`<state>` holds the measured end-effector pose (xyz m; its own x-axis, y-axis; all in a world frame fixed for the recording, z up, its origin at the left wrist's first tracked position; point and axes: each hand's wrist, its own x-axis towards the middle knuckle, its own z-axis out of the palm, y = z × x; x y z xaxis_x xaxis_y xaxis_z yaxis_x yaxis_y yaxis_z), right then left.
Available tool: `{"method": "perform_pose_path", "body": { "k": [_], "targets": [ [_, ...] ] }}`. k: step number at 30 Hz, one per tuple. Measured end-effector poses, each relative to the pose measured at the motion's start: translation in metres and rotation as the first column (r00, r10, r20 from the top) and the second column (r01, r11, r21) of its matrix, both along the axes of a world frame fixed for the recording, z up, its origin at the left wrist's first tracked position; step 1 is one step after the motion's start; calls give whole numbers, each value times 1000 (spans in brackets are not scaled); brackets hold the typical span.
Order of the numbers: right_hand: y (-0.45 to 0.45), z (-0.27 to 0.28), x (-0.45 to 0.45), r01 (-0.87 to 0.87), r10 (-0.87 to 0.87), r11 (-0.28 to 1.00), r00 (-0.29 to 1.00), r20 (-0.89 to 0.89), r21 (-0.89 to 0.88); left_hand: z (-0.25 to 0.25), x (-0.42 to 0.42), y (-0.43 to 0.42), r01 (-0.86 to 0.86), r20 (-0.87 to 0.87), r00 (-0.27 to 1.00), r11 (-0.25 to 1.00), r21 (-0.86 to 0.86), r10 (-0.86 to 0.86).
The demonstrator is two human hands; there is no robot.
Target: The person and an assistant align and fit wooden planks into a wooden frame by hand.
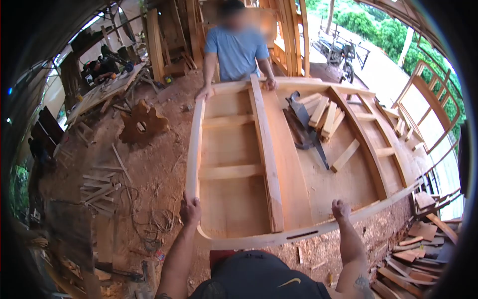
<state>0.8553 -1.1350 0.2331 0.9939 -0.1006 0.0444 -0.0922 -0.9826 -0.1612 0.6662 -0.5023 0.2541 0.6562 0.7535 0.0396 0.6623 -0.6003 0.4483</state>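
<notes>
A large wooden frame (239, 172) with crosspieces and panels spreads out in front of me. My left hand (190, 211) is closed around its left edge, near the rounded front corner. My right hand (341, 210) is closed just inside the front rail; whether its fingers hold anything is hidden. A co-worker in a blue shirt (238, 52) stands at the far side with both hands on the frame. A handsaw (309, 127) lies on the panel beside several short wood blocks (323, 115). A loose block (345, 155) lies nearer to me.
Scrap wood (102, 189) and a coiled cord (160, 222) lie on the dirt floor at the left. A wood slab (143, 123) is behind them. Boards (416, 249) are piled at the right. A chair-like frame (433, 97) and a motorcycle (341, 55) stand behind.
</notes>
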Motion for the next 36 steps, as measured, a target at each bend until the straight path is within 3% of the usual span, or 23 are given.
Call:
{"method": "perform_pose_path", "body": {
  "k": [3, 6, 10, 15, 31, 36],
  "targets": [
    [-10, -15, 6, -56, 56, 998, 998, -18, -39, -3, 0, 1, 12, 31, 999, 999, 30, -13],
    [15, 28, -4, 96, -90, 993, 992, -86, 62, 10, 1, -5, 0, 12, 1000, 1000, -9, 0],
    [13, 28, -4, 94, -84, 989, 992, -92, 112, 2, 2, -1, 16, 40, 999, 999, 37, -18],
    [12, 22, -4, 103, -100, 992, 994, -34, 75, 7, 1, -5, 6, 18, 1000, 1000, 9, -7],
    [15, 33, -6, 127, -114, 984, 987, -110, 124, 2, 2, -2, -6, -10, 1000, 1000, 8, 7],
    [13, 26, -4, 97, -91, 990, 994, -62, 101, 12, 0, -7, 9, 50, 999, 1000, 7, -9]
  ]
}}
